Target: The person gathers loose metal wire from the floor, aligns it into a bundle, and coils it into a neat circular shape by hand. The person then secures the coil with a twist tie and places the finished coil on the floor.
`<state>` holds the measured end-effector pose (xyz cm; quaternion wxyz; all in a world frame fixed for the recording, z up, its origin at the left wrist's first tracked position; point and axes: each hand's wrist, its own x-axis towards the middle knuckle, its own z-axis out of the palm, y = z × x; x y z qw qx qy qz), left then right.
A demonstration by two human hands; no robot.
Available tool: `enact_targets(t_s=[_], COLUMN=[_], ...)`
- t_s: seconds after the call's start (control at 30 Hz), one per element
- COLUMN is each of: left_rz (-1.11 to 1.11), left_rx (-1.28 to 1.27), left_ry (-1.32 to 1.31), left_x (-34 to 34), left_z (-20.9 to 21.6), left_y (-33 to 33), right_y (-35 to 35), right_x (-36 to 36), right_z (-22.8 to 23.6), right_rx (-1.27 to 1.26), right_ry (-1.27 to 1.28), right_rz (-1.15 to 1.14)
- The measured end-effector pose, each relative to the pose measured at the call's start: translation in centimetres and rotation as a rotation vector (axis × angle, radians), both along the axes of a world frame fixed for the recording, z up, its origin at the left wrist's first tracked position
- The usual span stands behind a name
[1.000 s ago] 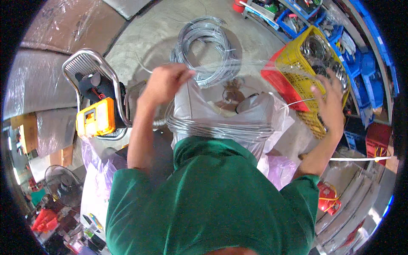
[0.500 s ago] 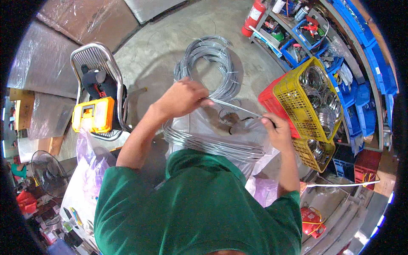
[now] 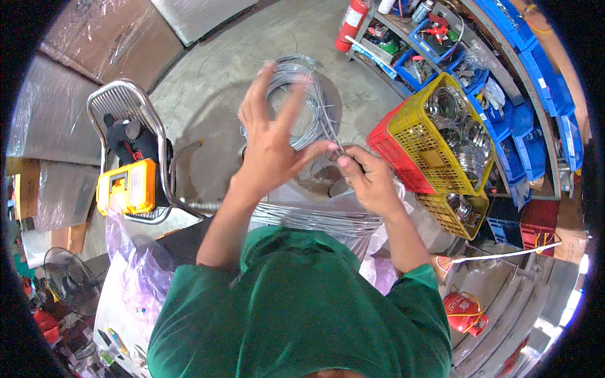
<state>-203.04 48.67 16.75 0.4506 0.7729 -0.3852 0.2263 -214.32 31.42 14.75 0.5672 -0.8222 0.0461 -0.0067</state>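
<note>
My right hand (image 3: pixel 373 181) is closed, thumb and fingers pinching thin grey metal wire (image 3: pixel 327 123) that slants up and away from it. Beside it my left hand (image 3: pixel 268 135) is raised with its fingers spread and blurred by motion; its thumb tip is close to the wire at my right fingertips, and I cannot tell if it touches. Past my hands a large coil of grey wire (image 3: pixel 291 79) lies on the floor, partly hidden by the left hand. A bundle of shiny metal rods or wires (image 3: pixel 315 217) lies across in front of my green shirt, over whitish plastic sheeting.
At right stand a yellow crate (image 3: pixel 413 129) of metal rings, a red crate (image 3: pixel 384 148) and shelves with blue bins (image 3: pixel 529 148). A metal chair (image 3: pixel 161 126) at left bears a yellow toolbox (image 3: pixel 129 188). A fire extinguisher (image 3: pixel 351 25) stands beyond; wrapped boxes (image 3: pixel 107 41) line the far left.
My left hand has let go of the wire, opened and swung upward. My right hand has moved left and farther away, still pinching wire. The view has shifted slightly.
</note>
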Motion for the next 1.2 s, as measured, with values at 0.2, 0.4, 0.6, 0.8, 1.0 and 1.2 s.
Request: enact_targets(t_s=[0.2, 0.4, 0.6, 0.8, 1.0, 1.2], left_rz=[-0.457, -0.446, -0.429, -0.22, -0.859, -1.391], left_rx=[-0.617, -0.671, -0.577, -0.028, 0.431, -0.169], left_ry=[1.007, 0.933, 0.864, 0.425, 0.191, 1.409], left_x=[-2.4, -0.9, -0.2, 2.1, 4.4, -1.0], left_z=[-2.7, -2.3, -2.3, -1.0, 2.7, 2.9], left_y=[-1.6, -0.1, 0.6, 3.1, 3.4, 1.9], right_y=[1.0, 0.6, -0.1, -2.3, -4.9, -5.8], right_x=[0.1, -0.5, -0.7, 0.0, 1.7, 5.7], right_z=[-0.3, -0.4, -0.8, 2.7, 12.4, 14.9], right_rx=[0.28, 0.229, 0.134, -0.308, -0.766, -0.646], right_ry=[0.082, 0.157, 0.22, -0.08, -0.257, -0.392], right_rz=[0.014, 0.102, 0.158, 0.107, 0.279, 0.385])
